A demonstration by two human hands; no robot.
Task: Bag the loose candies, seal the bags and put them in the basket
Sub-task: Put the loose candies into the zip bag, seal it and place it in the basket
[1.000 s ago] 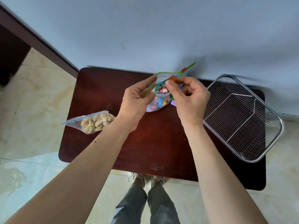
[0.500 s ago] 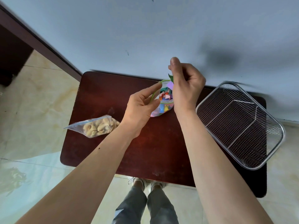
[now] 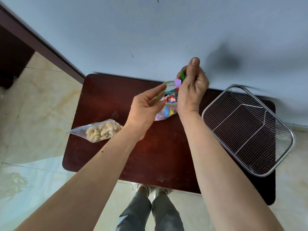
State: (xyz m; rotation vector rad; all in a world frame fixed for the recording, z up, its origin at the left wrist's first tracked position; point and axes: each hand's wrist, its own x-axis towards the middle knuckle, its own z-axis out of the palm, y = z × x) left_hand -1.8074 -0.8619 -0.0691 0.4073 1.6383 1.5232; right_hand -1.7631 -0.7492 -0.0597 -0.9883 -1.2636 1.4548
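A person stands at a small dark wooden desk (image 3: 166, 155) against a pale blue wall (image 3: 116, 39), both hands raised over a clear zip bag (image 3: 166, 105) stuffed with brightly wrapped candies (image 3: 169, 100) — reds, blues, yellows and purples packed tight. The bag sits at the far middle of the desk, its green zip rim bowed open. The left hand (image 3: 146, 107) pinches the near side of that rim between thumb and forefinger, the other fingers loosely curled. The right hand (image 3: 191, 90) is closed in a fist over the bag's far corner, thumb pointing up, gripping the green strip; a purple candy (image 3: 177, 82) shows at the edge of the fist, and whether the fingers hold it too cannot be told.

At the left edge of the desk lies a second clear bag (image 3: 100, 132), on its side and overhanging the edge, filled with pale, lumpy beige candies; whether its mouth is sealed cannot be told. At the right end sits a rectangular wire-mesh basket (image 3: 275, 157) — shiny metal, rounded corners, fine grid — with the dark desk visible through it and one corner jutting past the desk edge. Below, glossy cream floor tiles (image 3: 33, 114), grey trousers (image 3: 150, 214) and white shoes (image 3: 146, 189).
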